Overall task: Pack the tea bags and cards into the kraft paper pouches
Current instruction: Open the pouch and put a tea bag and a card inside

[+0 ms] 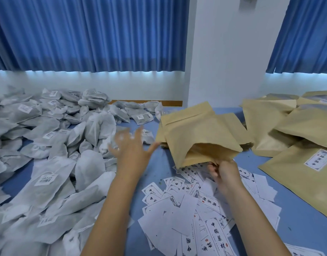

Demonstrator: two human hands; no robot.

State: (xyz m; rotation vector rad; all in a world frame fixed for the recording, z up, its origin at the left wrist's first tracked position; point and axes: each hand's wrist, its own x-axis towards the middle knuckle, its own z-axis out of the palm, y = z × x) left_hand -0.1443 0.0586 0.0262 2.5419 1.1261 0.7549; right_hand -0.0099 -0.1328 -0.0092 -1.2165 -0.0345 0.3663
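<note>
Two bare hands show in the single head view. The right hand (pixel 223 175) pinches the near lip of a kraft paper pouch (pixel 196 137), holding it raised with its mouth gaping toward six o'clock, just above the scattered cards (pixel 184 209). The left hand (pixel 130 146), blurred, fingers spread and holding nothing, hovers at the edge of the tea bags (pixel 53 150) heaped on the blue table (pixel 299 230) from eight to eleven o'clock. Other pouches (pixel 297 133) lie at two to three o'clock. The step looks like fetching tea bags. Next, the left fingers must close on a bag and carry it to the mouth, held wide.
</note>
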